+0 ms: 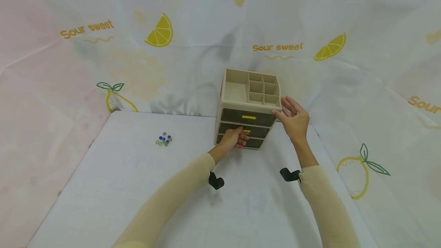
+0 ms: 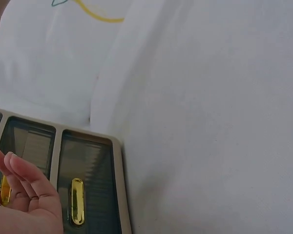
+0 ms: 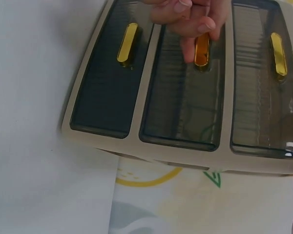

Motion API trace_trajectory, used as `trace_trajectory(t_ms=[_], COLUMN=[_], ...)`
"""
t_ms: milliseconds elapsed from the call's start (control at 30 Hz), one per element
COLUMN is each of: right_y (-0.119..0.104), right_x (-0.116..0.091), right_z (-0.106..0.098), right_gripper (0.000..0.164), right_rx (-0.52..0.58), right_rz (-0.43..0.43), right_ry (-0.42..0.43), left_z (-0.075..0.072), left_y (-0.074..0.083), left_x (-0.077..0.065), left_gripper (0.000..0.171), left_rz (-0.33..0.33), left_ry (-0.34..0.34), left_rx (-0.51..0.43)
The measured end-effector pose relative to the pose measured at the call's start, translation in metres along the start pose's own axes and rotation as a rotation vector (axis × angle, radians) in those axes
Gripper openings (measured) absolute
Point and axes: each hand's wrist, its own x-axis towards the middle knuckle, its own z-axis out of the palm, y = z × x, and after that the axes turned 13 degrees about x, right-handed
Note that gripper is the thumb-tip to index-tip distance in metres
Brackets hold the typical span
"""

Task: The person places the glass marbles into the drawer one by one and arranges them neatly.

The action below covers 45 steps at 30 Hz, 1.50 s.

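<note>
A beige desktop drawer unit [image 1: 248,105] with three dark see-through drawers stands at the back of the table. My left hand [image 1: 234,138] reaches to its front and pinches the yellow handle [image 3: 201,51] of the middle drawer [image 3: 178,114] between thumb and fingers. That drawer sits flush in the frame. My right hand [image 1: 296,121] rests against the unit's upper right corner, thumb on the top front edge and fingers extended along the side. In the left wrist view, the bottom drawer's handle [image 2: 77,201] shows beside the left hand.
Several small glass marbles [image 1: 164,139], blue, green and clear, lie on the white tabletop [image 1: 131,186] left of the unit. Open compartments [image 1: 236,91] fill the unit's top. A cloth backdrop [image 1: 193,72] with lemon prints rises close behind it.
</note>
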Motion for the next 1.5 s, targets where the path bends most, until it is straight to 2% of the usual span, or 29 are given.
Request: trace_trajectory(t_ms=[200,467,633,800,1133,1500], right_y=[0.002,0.001,0.000,-0.002,-0.002,-0.002], right_x=[-0.001,-0.003,-0.004,-0.004,-0.003,-0.002], right_z=[0.000,0.001,0.001,0.001,0.002,0.001], right_gripper=[0.065,0.065,0.066,0.066,0.066,0.066], right_rx=[0.014,0.002,0.009,0.007,0.004,0.016], right_rz=[0.006,0.020,0.031,0.034,0.013,0.015], right_ry=[-0.003,0.001,0.007,0.008,-0.003,0.002], left_z=[-0.001,0.000,0.004,0.011,0.014,0.016], left_y=[-0.001,-0.017,-0.026,-0.029,-0.029,-0.038], left_x=[-0.007,-0.017,-0.024,-0.034,-0.053,-0.069], left_gripper=[0.049,0.047,0.047,0.047,0.043,0.042], left_rz=[0.004,0.039,0.063,0.081,0.041,0.056], left_ry=[-0.016,-0.019,0.007,-0.006,0.005,-0.008], left_rx=[0.017,0.046,0.051,0.037,0.040,0.046])
